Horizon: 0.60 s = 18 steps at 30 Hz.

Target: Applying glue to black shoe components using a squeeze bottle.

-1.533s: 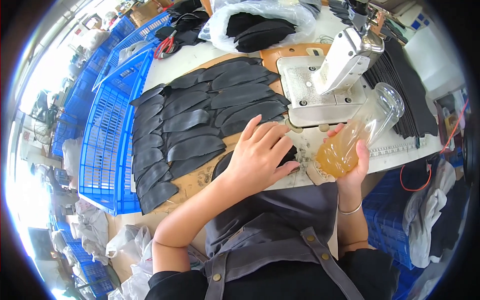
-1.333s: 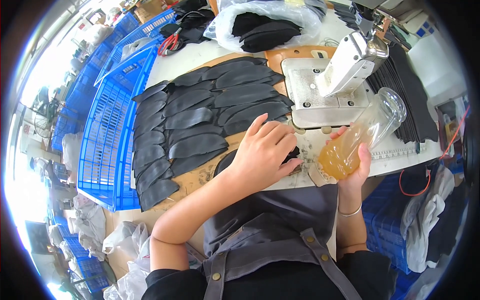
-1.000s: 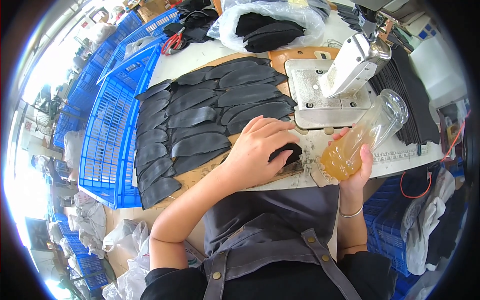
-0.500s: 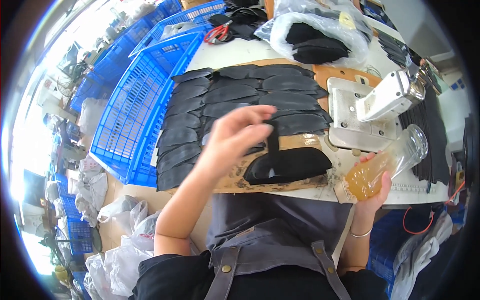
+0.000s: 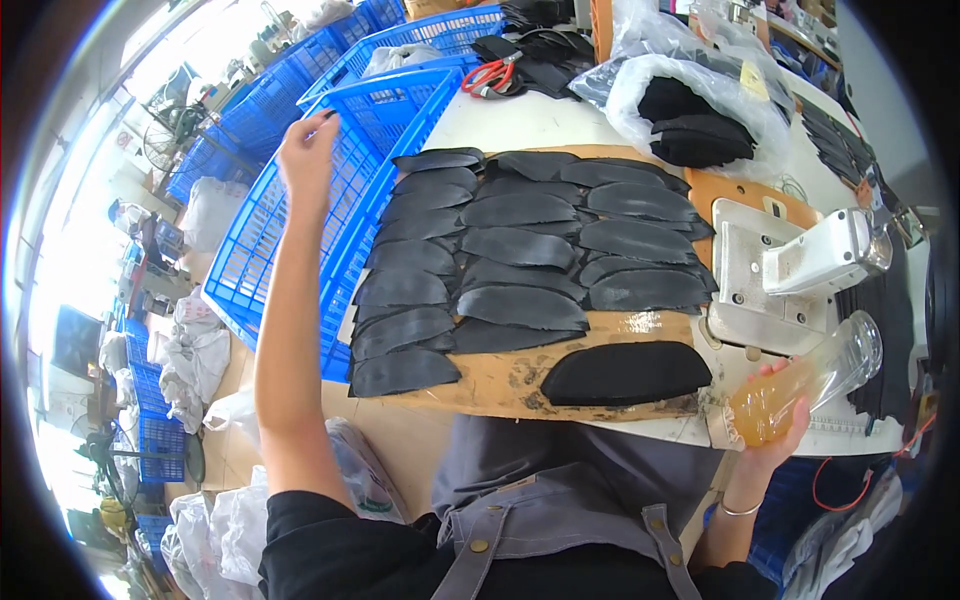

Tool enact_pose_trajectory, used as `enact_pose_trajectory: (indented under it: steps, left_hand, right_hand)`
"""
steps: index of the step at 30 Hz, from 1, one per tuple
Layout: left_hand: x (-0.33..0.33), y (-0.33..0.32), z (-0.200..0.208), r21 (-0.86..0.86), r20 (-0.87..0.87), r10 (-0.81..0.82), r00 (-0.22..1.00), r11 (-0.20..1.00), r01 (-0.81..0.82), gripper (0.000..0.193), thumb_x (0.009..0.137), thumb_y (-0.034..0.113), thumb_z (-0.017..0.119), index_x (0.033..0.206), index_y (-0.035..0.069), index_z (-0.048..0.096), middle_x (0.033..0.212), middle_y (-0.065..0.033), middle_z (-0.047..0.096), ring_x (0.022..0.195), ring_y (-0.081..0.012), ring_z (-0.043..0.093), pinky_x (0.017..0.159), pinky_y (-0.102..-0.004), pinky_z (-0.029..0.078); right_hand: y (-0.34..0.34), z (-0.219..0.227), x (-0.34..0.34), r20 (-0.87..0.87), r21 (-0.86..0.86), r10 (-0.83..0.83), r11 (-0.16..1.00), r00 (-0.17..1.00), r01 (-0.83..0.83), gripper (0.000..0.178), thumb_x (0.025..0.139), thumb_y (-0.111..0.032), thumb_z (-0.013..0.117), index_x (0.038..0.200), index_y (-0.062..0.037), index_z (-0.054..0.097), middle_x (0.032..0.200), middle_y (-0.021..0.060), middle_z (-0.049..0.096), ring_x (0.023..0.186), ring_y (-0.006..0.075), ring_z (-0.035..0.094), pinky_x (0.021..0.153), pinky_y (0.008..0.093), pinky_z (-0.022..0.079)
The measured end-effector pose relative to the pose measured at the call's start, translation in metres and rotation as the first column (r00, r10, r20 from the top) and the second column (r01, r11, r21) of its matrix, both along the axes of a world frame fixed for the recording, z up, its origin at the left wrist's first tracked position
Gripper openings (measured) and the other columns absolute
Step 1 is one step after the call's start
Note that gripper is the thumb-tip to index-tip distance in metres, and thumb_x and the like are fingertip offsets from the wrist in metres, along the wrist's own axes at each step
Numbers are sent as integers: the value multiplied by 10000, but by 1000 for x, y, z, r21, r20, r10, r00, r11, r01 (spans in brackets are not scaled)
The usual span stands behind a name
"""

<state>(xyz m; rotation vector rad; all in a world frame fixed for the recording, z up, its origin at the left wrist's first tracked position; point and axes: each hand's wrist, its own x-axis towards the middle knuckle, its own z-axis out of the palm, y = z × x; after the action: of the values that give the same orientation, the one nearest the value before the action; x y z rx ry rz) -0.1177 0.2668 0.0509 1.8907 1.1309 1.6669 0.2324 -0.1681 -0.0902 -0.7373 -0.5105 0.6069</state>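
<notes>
My left hand (image 5: 308, 150) is raised over the large blue basket (image 5: 235, 290), fingertips pinched together. A small dark bit shows at the fingertips, too small to name. My right hand (image 5: 778, 430) is wrapped round a clear bottle (image 5: 812, 385) with yellowish liquid in it. The bottle lies tilted, its pale, stained mouth end pointing down toward the table's front edge. Left of it, a thick stack of black curved pieces (image 5: 628, 373) rests on the brown board (image 5: 500, 392). Overlapping rows of dark, leaf-shaped pieces (image 5: 520, 247) cover most of the board.
A white machine (image 5: 815, 255) on a metal base stands right of the board. Behind it lies a clear plastic bag (image 5: 620, 100) with black pieces in it. Red-handled scissors (image 5: 490, 78) lie at the back beside dark scraps. White bags (image 5: 235, 520) sit on the floor at left.
My left hand has swung from above the board to the upper left, over the blue basket. The view has shifted slightly. My right hand still holds the bottle.
</notes>
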Motion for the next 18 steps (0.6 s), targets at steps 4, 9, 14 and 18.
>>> enact_pose_trajectory:
  steps: [4,9,14,18]
  left_hand:
    - [46,56,-44,180,-242,-7,970,982,51,153,738,151,693,759,14,626,938,-137,643,868,-229,615,775,-323,484]
    - [93,53,-87,27,-597,-142,789,980,197,226,698,266,681,724,47,634,916,-153,622,944,-318,571,854,-391,437]
    - [97,49,-83,-111,-674,-226,703,972,206,285,734,344,676,723,60,651,902,-153,636,927,-317,588,829,-381,448]
    - [91,57,-84,-178,-611,-263,747,965,194,319,725,376,701,697,60,662,800,-146,660,799,-302,622,730,-379,476]
  right_hand:
    - [-1,0,0,4,-10,-6,1000,1000,6,534,903,-364,425,1311,-31,339,1122,126,475,1039,235,513,892,386,444]
    - [-2,-1,-3,-22,-56,-68,996,997,67,547,901,-386,418,1308,-28,337,1112,120,471,1029,229,512,885,381,445]
    - [0,1,-1,24,-59,-41,997,999,42,562,894,-391,432,1310,-27,333,1108,119,470,1022,228,509,884,379,445]
    - [0,1,0,13,-22,-17,1000,1000,17,566,891,-389,439,1313,-27,334,1109,119,469,1023,229,506,883,379,445]
